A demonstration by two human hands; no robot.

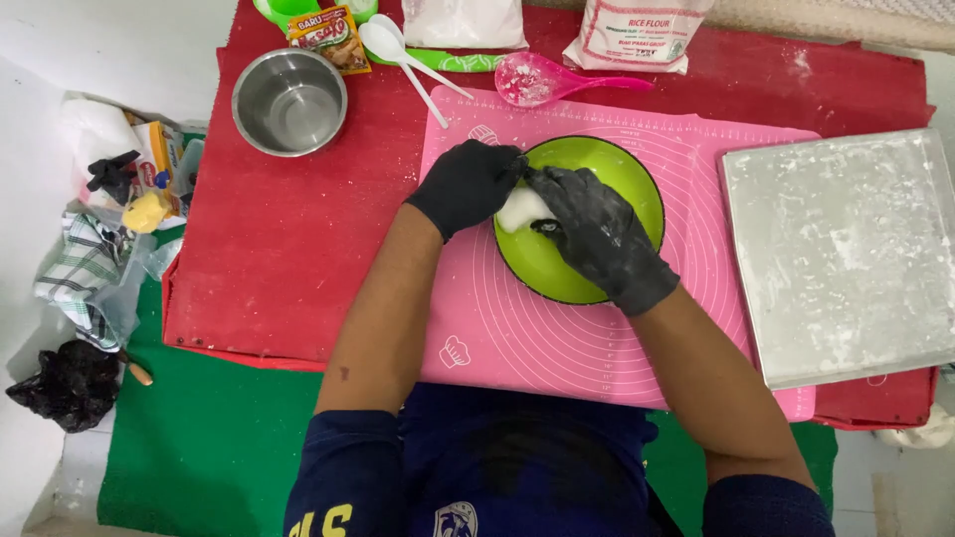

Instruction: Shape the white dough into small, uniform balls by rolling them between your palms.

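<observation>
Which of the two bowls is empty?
The steel bowl on the red mat is empty; the green bowl holds white dough under both gloved hands.

Both gloved hands meeting, left hand (470,184) curled, right hand (597,234) fingers bent, forearms bare

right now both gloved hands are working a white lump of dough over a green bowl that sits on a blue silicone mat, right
Not quite: the mat is pink, not blue. The head view shows it lying on the red cloth under the bowl. The rest holds: the left hand and right hand, both in black gloves, are on the white dough lump over the green bowl.
</observation>
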